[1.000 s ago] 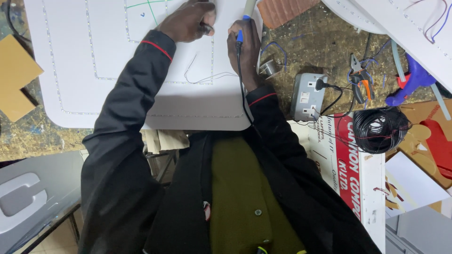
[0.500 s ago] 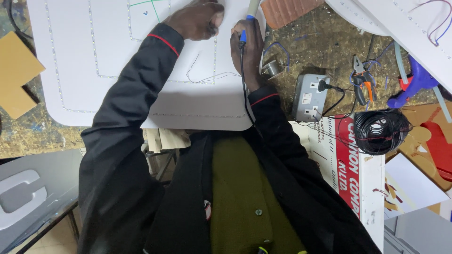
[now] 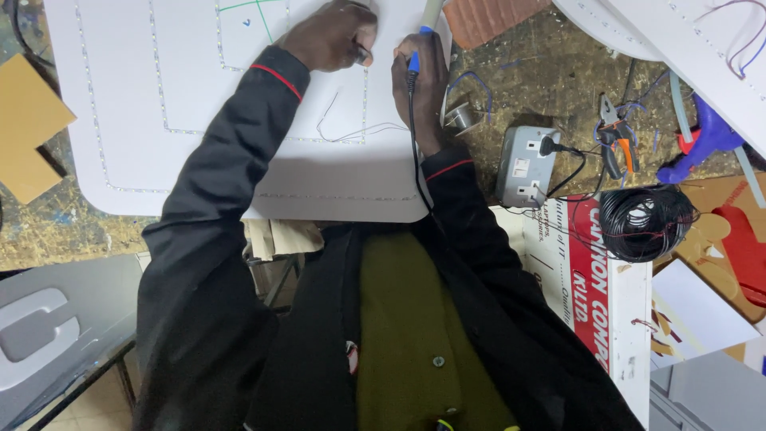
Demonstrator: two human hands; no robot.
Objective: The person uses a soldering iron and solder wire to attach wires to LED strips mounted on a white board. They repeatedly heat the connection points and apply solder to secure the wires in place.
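Note:
A large white board [image 3: 120,120] with rows of small dotted lights lies flat on the workbench. My left hand [image 3: 333,33] rests on it near the top, fingers curled and pinching something small at a thin wire [image 3: 351,132]. My right hand [image 3: 421,76] grips a blue-handled soldering iron [image 3: 415,56], tip pointing up toward the top edge; its black cord [image 3: 415,152] runs down along my wrist. Both sleeves are black with a red stripe at the cuff.
A grey socket box [image 3: 523,168] with a plug, pliers [image 3: 616,140], a blue glue gun [image 3: 706,140] and a coil of black wire [image 3: 645,222] lie to the right. A solder spool [image 3: 461,118] sits by my right wrist. Brown card [image 3: 24,140] lies at left.
Both hands have shifted very slightly on the board; otherwise the view has only drifted a little.

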